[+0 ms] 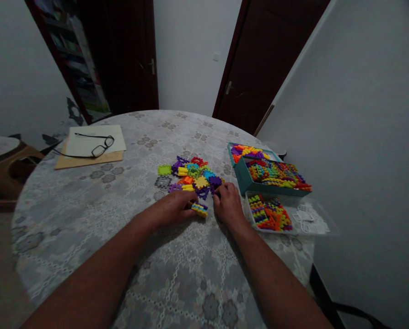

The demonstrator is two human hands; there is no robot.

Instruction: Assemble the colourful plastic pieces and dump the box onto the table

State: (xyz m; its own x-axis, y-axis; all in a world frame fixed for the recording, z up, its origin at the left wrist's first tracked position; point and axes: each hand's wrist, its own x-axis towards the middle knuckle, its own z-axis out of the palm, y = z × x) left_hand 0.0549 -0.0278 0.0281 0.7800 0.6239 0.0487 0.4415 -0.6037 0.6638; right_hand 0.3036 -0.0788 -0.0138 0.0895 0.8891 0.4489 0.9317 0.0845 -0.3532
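Observation:
A short stack of yellow, blue and purple interlocking plastic tiles (pixel 200 209) is pinched in my left hand (pixel 180 205), low over the tablecloth at the near side of a loose pile. My right hand (pixel 229 202) rests at the pile's right edge with its fingers curled in. Beside those fingers lies a dark purple tile (pixel 215 181); whatever is under the fingertips is hidden. Close by in the pile are a pale yellow tile (pixel 201 183), orange pieces (pixel 185 180), a lime green tile (pixel 164 170) and a grey tile (pixel 163 182).
On the right stand a teal box (pixel 242 176) full of colourful pieces, its lid (pixel 231 153) holding more, and a clear plastic tray (pixel 250 214). White pieces (pixel 310 218) lie beside the tray. Glasses (pixel 98 151) sit on papers (pixel 74 162) at the left.

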